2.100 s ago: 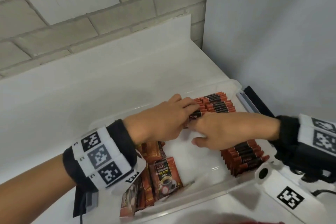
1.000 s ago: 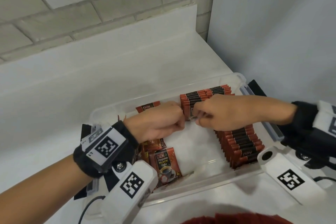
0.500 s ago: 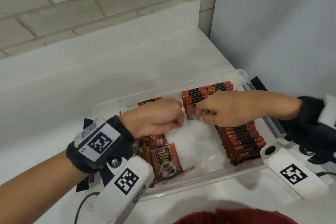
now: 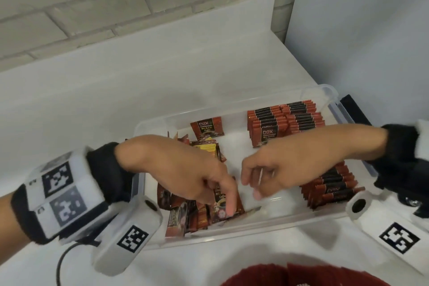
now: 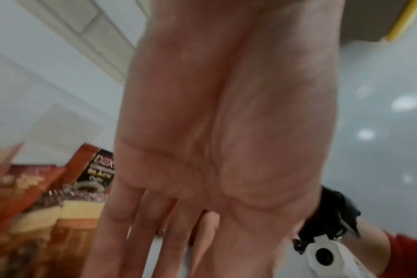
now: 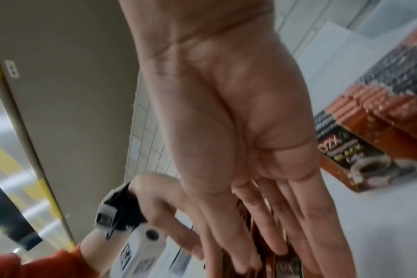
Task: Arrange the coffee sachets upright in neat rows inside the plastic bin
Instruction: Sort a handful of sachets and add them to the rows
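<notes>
A clear plastic bin (image 4: 257, 224) holds red-and-black coffee sachets. One upright row (image 4: 285, 116) stands at the back right and another upright row (image 4: 334, 184) at the near right. Loose sachets (image 4: 183, 218) lie heaped at the left. My left hand (image 4: 222, 193) reaches down into that heap, with straight fingers (image 5: 155, 244) touching the top loose sachet (image 4: 220, 206). My right hand (image 4: 253, 186) hovers just right of it over the bare bin floor, its fingers (image 6: 262, 235) relaxed and holding nothing. The front sachet of the upright row (image 6: 355, 156) shows beside the right palm.
One sachet (image 4: 206, 126) lies flat near the bin's back wall. The bin sits on a white counter (image 4: 162, 65) in a corner, with a brick wall behind and a grey panel at the right. A black object (image 4: 352, 109) lies behind the bin's right end.
Both hands have left the end of the back row and come toward the near side. The left hand dropped onto the loose heap and both hands uncurled their fingers.
</notes>
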Motion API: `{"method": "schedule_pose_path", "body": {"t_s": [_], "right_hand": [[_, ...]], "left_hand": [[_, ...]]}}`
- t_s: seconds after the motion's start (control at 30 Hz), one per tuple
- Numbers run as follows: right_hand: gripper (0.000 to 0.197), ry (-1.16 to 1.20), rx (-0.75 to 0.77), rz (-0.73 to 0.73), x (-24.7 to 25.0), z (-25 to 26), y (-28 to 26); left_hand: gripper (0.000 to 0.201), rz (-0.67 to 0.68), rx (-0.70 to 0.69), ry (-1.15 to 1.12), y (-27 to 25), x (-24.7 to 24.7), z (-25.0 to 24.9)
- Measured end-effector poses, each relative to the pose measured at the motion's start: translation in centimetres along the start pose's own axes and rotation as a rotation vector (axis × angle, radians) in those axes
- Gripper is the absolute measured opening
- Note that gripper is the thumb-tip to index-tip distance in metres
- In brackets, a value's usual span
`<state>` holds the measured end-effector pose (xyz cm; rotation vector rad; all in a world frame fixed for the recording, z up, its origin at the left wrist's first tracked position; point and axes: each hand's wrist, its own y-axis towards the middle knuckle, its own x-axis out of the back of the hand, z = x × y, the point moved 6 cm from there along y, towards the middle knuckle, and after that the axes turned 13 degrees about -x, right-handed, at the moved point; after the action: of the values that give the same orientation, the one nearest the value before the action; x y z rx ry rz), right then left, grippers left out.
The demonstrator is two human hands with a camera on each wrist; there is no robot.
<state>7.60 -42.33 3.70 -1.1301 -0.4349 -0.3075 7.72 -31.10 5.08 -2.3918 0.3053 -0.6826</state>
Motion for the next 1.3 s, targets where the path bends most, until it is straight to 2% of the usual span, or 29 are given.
{"method": "schedule_pose_path", "body": {"t_s": [0.1, 0.17, 0.27, 0.33, 0.43, 0.57, 0.63, 0.83, 1.07, 1.13, 1.2, 1.3], "right_hand": [[0.063, -0.129, -0.012, 0.105, -1.8, 1.0, 0.9], [0.074, -0.173, -0.025, 0.061, -2.1, 1.5, 1.6], [0.095, -0.172, -0.042, -0.018, -2.1, 2.1, 2.7], [0.097, -0.155, -0.05, -0.046, -2.1, 2.5, 3.4], [0.089, -0.179, -0.071, -0.085, -1.9, 3.0, 4.2], [0.096, -0.145, -0.111, -0.015, -2.1, 3.2, 5.1], [0.081, -0.115, -0.137, 0.011, -1.8, 3.0, 5.3], [0.012, 0.135, -0.109, 0.13, -1.9, 2.6, 5.3], [0.016, 0.455, -0.082, 0.061, 0.2, 1.4, 3.8], [0.012, 0.541, -0.064, 0.008, 0.9, 0.8, 3.3], [0.019, 0.662, -0.035, -0.025, 1.3, 0.2, 3.0], [0.021, 0.94, 0.024, 0.004, 1.2, 0.1, 2.3]], "left_hand": [[0.052, 0.057, 0.064, 0.093, -1.0, -0.5, 1.2], [0.067, 0.093, 0.103, 0.168, -1.5, -0.9, 1.9], [0.078, 0.115, 0.146, 0.218, -1.4, -1.4, 2.7], [0.078, 0.1, 0.182, 0.266, -1.0, -1.7, 3.3], [0.07, 0.084, 0.212, 0.355, -0.3, -1.8, 3.8], [0.049, 0.053, 0.189, 0.407, 0.2, -1.6, 4.0], [0.04, 0.025, 0.161, 0.426, 0.2, -1.5, 4.1], [0.024, 0.017, 0.08, 0.498, 0.3, -1.3, 3.9], [0.021, -0.088, -0.007, 0.467, -0.7, 0.6, 2.7], [0.021, -0.155, -0.042, 0.404, -1.3, 1.7, 1.9], [0.022, -0.25, -0.078, 0.285, -2.1, 3.1, 1.1], [0.022, -0.382, -0.06, 0.148, -3.2, 5.3, 0.5]]}}
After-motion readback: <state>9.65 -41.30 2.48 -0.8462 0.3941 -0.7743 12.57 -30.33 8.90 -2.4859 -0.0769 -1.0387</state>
